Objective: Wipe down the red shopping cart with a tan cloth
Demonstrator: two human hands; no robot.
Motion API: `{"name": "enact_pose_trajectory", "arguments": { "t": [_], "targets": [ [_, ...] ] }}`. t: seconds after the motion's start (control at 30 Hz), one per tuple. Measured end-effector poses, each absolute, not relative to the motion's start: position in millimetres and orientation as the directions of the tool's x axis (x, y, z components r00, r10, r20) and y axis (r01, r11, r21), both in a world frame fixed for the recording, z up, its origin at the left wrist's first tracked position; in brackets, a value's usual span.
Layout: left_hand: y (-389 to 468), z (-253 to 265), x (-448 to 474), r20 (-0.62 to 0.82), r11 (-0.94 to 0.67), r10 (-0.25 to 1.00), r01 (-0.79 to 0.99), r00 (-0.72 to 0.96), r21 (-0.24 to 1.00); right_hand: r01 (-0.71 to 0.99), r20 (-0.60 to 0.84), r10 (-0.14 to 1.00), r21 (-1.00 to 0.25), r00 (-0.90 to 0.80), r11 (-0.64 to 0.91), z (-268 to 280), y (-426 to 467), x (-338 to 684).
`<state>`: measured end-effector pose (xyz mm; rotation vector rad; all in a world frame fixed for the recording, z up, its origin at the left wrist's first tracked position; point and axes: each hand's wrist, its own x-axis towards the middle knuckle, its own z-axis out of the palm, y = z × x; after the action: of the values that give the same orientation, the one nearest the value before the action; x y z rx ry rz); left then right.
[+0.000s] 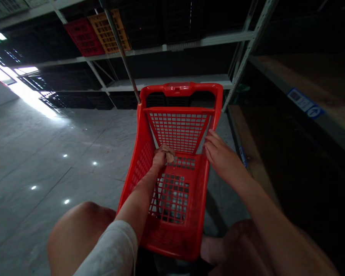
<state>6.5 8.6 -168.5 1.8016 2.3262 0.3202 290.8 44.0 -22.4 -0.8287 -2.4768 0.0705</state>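
A red plastic shopping cart (207,180) stands right in front of me, between my knees. Inside its basket, near the back grid panel (179,130), my left hand (160,157) is closed around a crumpled brown cloth (169,152). The cloth is close to the basket's left wall and floor; whether it touches them I cannot tell. My right hand (218,153) grips the cart's right side rim, its fingers bent over the edge and its thumb side partly hidden. A metal pole (122,50) rises from the cart's upper left corner beside the handle (176,89).
Metal shelving (207,40) with dark crates runs behind the cart. A red crate (84,37) and a yellow crate (110,32) sit on it. At right, a shelf board (339,90) carries a blue label (305,102). Grey concrete floor (83,153) extends left.
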Motion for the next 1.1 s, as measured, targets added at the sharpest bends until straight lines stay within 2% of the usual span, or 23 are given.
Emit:
{"name": "enact_pose_trajectory", "arguments": {
  "t": [0.1,0.17,0.2,0.27,0.33,0.37,0.43,0.53,0.6,0.7,0.77,0.83,0.9,0.97,1.03,1.1],
  "targets": [
    [19,-160,2,0.121,0.325,0.915,0.882,-0.384,0.343,0.549,0.451,0.574,-0.201,-0.683,0.811,-22,44,292],
    [41,-135,-4,0.272,0.358,0.831,0.841,-0.485,0.405,0.547,0.446,0.574,-0.202,-0.687,0.812,-22,44,292],
    [54,-119,-6,0.372,0.354,0.762,0.822,-0.53,0.446,0.545,0.446,0.574,-0.205,-0.687,0.813,-22,44,292],
    [78,-86,-11,0.615,0.248,0.519,0.794,-0.593,0.556,0.542,0.448,0.574,-0.212,-0.686,0.813,-22,44,291],
    [95,-62,-13,0.739,0.13,0.355,0.813,-0.573,0.568,0.544,0.45,0.577,-0.216,-0.681,0.811,-23,45,290],
    [99,-55,-13,0.762,0.094,0.338,0.826,-0.552,0.557,0.544,0.452,0.578,-0.219,-0.679,0.81,-23,45,290],
    [99,-56,-12,0.751,0.051,0.399,0.83,-0.527,0.556,0.544,0.455,0.582,-0.227,-0.674,0.808,-24,45,290],
    [83,-84,-13,0.622,0.073,0.566,0.785,-0.541,0.616,0.54,0.466,0.58,-0.232,-0.668,0.809,-26,45,290],
    [66,-108,-14,0.476,0.174,0.669,0.744,-0.57,0.646,0.538,0.473,0.575,-0.227,-0.668,0.812,-26,44,290],
    [38,-138,-13,0.186,0.344,0.812,0.711,-0.554,0.613,0.538,0.478,0.572,-0.223,-0.666,0.813,-26,44,290],
    [24,-150,-10,0.024,0.412,0.852,0.699,-0.523,0.584,0.545,0.471,0.579,-0.223,-0.666,0.808,-26,45,290],
    [18,-154,-6,-0.052,0.451,0.854,0.687,-0.518,0.57,0.552,0.456,0.587,-0.225,-0.669,0.803,-25,45,289],
    [21,-147,-2,-0.059,0.472,0.843,0.682,-0.535,0.559,0.552,0.444,0.593,-0.234,-0.672,0.8,-25,46,288],
    [33,-128,0,0.009,0.467,0.823,0.685,-0.568,0.56,0.552,0.438,0.601,-0.249,-0.669,0.796,-25,46,288],
    [49,-100,1,0.186,0.39,0.776,0.689,-0.603,0.61,0.55,0.439,0.602,-0.255,-0.667,0.795,-25,46,288],
    [63,-67,2,0.422,0.214,0.675,0.708,-0.606,0.673,0.545,0.437,0.593,-0.246,-0.676,0.802,-25,47,289]
  ]
}}
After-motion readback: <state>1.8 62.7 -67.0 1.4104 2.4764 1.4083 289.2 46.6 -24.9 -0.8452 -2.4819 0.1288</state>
